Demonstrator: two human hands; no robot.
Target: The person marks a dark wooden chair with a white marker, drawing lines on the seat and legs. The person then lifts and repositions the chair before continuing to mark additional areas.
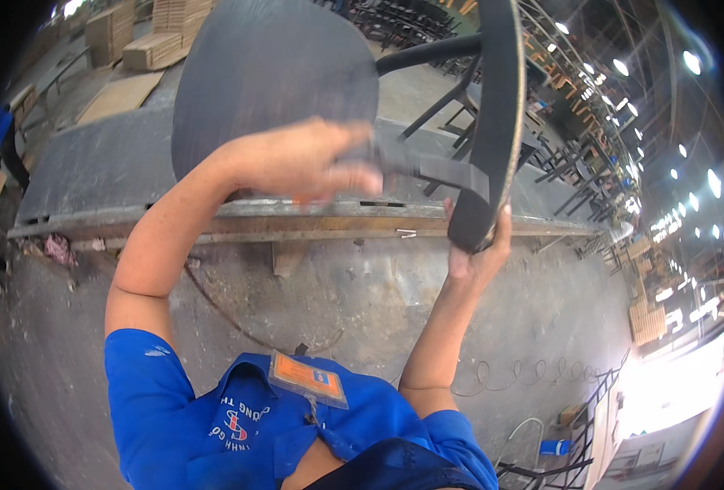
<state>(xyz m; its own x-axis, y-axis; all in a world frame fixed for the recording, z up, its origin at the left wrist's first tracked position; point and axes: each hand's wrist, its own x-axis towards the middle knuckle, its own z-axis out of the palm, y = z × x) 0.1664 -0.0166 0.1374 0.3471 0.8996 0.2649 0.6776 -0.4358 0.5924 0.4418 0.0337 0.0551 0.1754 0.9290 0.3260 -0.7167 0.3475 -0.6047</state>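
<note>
A black chair with a round seat (272, 73) is tipped on its side over the long grey workbench (92, 171). Its curved back piece (499, 106) rises on the right, joined by dark bars. My right hand (480, 253) wraps round the lower end of that back piece, palm beneath it. In front of the seat's lower edge, my left hand (305, 159) is smeared by motion. Whether its fingers hold anything or touch the seat cannot be made out. A small patch of orange shows under that hand, too blurred to name.
A hose (223, 314) hangs from the bench's near side to the floor. Stacked wooden boards (153, 51) stand at the far left. Several dark chairs (570, 163) fill the floor beyond the bench. A coiled line (501, 377) lies at the lower right. Another person (11, 147) is at the left edge.
</note>
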